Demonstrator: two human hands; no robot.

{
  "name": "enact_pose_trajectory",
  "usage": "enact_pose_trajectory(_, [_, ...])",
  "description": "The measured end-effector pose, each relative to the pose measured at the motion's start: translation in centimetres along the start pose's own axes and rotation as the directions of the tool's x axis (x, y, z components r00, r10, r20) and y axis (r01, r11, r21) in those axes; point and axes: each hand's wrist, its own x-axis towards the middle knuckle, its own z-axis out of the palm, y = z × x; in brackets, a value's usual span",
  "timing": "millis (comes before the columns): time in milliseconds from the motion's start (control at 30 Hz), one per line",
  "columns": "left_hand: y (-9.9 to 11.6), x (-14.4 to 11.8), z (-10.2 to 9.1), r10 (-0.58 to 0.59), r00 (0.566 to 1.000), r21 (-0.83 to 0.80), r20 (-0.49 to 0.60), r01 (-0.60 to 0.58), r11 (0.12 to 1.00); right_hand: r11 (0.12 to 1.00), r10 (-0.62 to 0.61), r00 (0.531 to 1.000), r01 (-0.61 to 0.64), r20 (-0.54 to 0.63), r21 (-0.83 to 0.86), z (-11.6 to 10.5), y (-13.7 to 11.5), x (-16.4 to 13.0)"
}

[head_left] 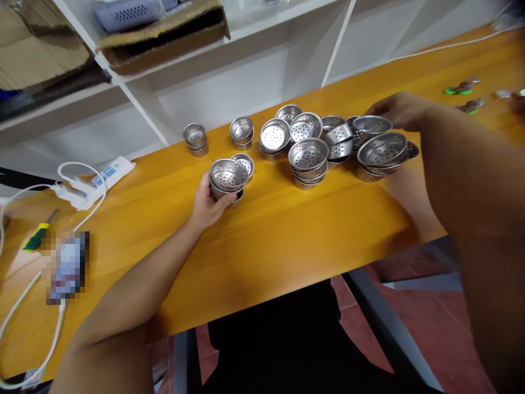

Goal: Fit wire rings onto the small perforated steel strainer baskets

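Strainer stack (227, 179), centre-left of frame on the bench (287, 230): shiny steel cups, perforated bottoms, nested. My left grip (207, 203) is closed round it. My right grip (400, 109), upper right, rests fingers on the top cup (371, 125) of the pile; how far it is closed I cannot tell.

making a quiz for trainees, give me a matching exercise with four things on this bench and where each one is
Things
1. left hand
2. right hand
3. white power strip
4. brown cardboard box

Places
a. on the white shelf
b. left end of the orange wooden table
c. gripping a small stack of perforated steel strainer cups
d. over the far-right steel cups

Pairs: 1-c, 2-d, 3-b, 4-a
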Motion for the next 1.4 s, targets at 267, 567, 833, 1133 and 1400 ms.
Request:
enact_pose_trajectory(267, [-0.1, 0.0, -0.1, 0.0, 0.996, -0.019, 0.087, 0.001, 1.0, 0.989, -0.09, 0.905, 0.131, -0.417, 0.072, -2.7, -5.5, -2.3])
enact_pose_trajectory(567, [1.0, 0.5, -0.9, 0.008, 0.993, 0.126, 0.119, -0.023, 0.992, 0.48, -0.864, 0.499, 0.786, 0.058, 0.389, 0.2, -19.5, -18.5])
enact_pose_trajectory(833, [1.1, 2.8, -4.3, 0.016, 0.998, 0.307, 0.061, -0.034, 0.951, 0.399, -0.897, 0.441, 0.777, 0.032, 0.486, 6.4, -24.3, -16.4])
enact_pose_trajectory(1133, [-4.7, 3.2, -9.7, -0.271, 0.926, 0.168, -0.262, 0.321, 0.932, 0.343, -0.926, 0.375, 0.804, 0.033, 0.486, 4.3, -23.9, -16.6])
enact_pose_trajectory(1400, [-7.3, 2.4, -12.4, -0.378, 0.827, 0.23, -0.417, 0.498, 0.836, 0.461, -0.874, 0.295, 0.755, 0.386, 0.467, 10.7, -23.8, -19.9])
